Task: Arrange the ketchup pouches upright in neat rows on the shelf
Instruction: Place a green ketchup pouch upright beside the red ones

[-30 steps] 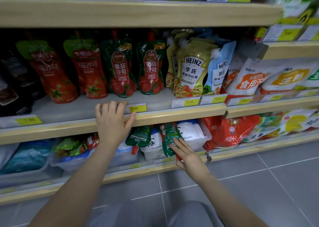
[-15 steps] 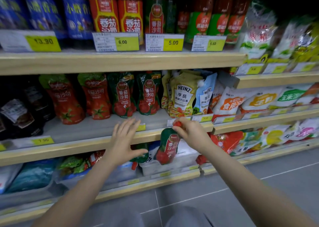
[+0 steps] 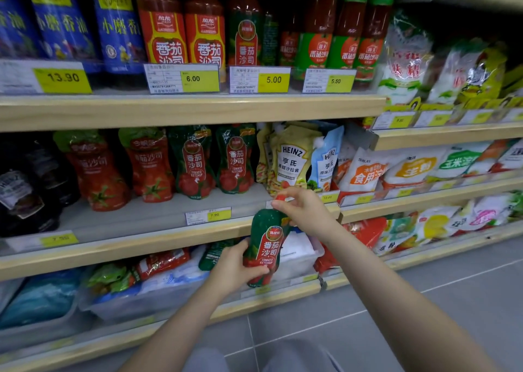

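A green and red ketchup pouch [image 3: 264, 247] hangs upright in front of the middle shelf [image 3: 135, 247]. My right hand [image 3: 304, 211] pinches its red cap at the top. My left hand [image 3: 233, 269] grips its lower body from the left. On the middle shelf stand two matching green ketchup pouches [image 3: 194, 162] [image 3: 236, 159] and, to their left, two red ketchup pouches [image 3: 97, 170] [image 3: 148, 163]. The shelf board in front of them is bare down to a yellow price tag [image 3: 208, 216].
Heinz salad dressing pouches [image 3: 293, 159] stand right of the ketchup row. Dark bottles [image 3: 25, 190] stand at the far left. Sauce bottles [image 3: 203, 23] fill the upper shelf. A clear bin [image 3: 135, 301] on the bottom shelf holds more pouches. Grey tiled floor [image 3: 424, 301] lies below.
My right hand has lifted a green ketchup pouch out of the bottom bin by its cap. My left hand left the shelf edge and took hold of the pouch's lower body.
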Demonstrator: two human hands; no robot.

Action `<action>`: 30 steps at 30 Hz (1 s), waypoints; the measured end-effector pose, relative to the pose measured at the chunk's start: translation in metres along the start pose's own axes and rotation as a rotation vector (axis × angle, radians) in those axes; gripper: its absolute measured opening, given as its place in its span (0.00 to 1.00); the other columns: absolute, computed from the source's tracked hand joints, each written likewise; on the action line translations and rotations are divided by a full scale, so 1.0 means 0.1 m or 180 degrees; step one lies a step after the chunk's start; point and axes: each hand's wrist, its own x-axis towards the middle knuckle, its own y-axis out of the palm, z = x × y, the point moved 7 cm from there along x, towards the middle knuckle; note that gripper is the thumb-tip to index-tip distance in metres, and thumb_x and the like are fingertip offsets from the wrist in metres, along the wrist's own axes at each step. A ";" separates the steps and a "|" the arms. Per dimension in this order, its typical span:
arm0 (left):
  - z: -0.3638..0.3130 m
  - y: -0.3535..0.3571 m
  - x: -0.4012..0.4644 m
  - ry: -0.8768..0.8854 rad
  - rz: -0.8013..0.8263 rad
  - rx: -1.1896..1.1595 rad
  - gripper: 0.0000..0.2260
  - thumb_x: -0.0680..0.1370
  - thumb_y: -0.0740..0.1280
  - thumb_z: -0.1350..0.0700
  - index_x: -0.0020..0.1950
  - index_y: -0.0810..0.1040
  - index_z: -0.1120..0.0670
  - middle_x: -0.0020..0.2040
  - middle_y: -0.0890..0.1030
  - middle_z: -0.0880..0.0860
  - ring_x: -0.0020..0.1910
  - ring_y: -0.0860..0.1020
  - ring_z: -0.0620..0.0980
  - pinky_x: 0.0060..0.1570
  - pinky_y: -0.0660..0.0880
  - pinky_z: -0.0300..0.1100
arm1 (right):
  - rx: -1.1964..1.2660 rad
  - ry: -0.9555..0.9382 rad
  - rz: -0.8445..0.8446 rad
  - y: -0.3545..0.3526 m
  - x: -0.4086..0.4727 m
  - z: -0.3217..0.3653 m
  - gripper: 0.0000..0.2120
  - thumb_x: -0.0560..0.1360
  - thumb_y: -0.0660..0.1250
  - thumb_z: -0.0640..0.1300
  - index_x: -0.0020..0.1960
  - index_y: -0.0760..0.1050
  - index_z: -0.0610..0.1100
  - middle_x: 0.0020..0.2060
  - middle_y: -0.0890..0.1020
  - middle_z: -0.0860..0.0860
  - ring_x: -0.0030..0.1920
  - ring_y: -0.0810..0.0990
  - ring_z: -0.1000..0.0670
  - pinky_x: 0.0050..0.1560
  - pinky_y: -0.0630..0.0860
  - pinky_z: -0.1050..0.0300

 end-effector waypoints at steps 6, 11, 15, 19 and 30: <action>0.01 -0.05 0.01 -0.0035 0.0059 -0.0333 0.23 0.62 0.79 0.50 0.53 0.75 0.42 0.46 0.80 0.38 0.44 0.77 0.29 0.40 0.72 0.24 | 0.0862 0.0123 0.0161 0.14 -0.16 -0.25 0.02 0.72 0.69 0.46 0.45 0.78 0.50 0.39 0.84 0.54 0.39 0.82 0.56 0.31 0.78 0.63; 0.05 0.01 -0.01 -0.0096 0.0077 -0.0575 0.26 0.62 0.79 0.49 0.58 0.76 0.46 0.50 0.82 0.42 0.49 0.80 0.37 0.49 0.78 0.37 | 0.0889 0.0267 0.0237 0.18 -0.10 -0.22 0.03 0.73 0.69 0.47 0.42 0.78 0.48 0.34 0.84 0.54 0.33 0.82 0.59 0.27 0.75 0.65; -0.05 -0.15 0.02 0.0022 -0.0368 -0.0615 0.20 0.63 0.79 0.51 0.51 0.76 0.42 0.46 0.82 0.41 0.46 0.80 0.37 0.45 0.77 0.33 | 0.1404 0.0140 -0.0114 0.25 -0.13 -0.21 0.14 0.68 0.74 0.41 0.52 0.75 0.43 0.43 0.84 0.49 0.42 0.83 0.54 0.37 0.79 0.61; -0.29 -0.35 0.06 0.0368 -0.0589 -0.0295 0.21 0.62 0.77 0.47 0.52 0.76 0.40 0.42 0.81 0.37 0.43 0.78 0.32 0.39 0.72 0.25 | 0.1331 0.0081 -0.0317 0.42 -0.24 -0.25 0.16 0.66 0.75 0.35 0.50 0.75 0.45 0.46 0.83 0.46 0.48 0.81 0.46 0.47 0.80 0.52; 0.13 -1.79 -0.11 0.0951 -0.1732 0.3140 0.36 0.74 0.45 0.30 0.48 0.80 0.57 0.44 0.81 0.56 0.45 0.78 0.57 0.45 0.72 0.50 | 0.0894 -0.0837 -0.0814 -0.03 0.19 0.56 0.13 0.67 0.74 0.41 0.49 0.76 0.46 0.44 0.83 0.54 0.45 0.82 0.57 0.44 0.79 0.63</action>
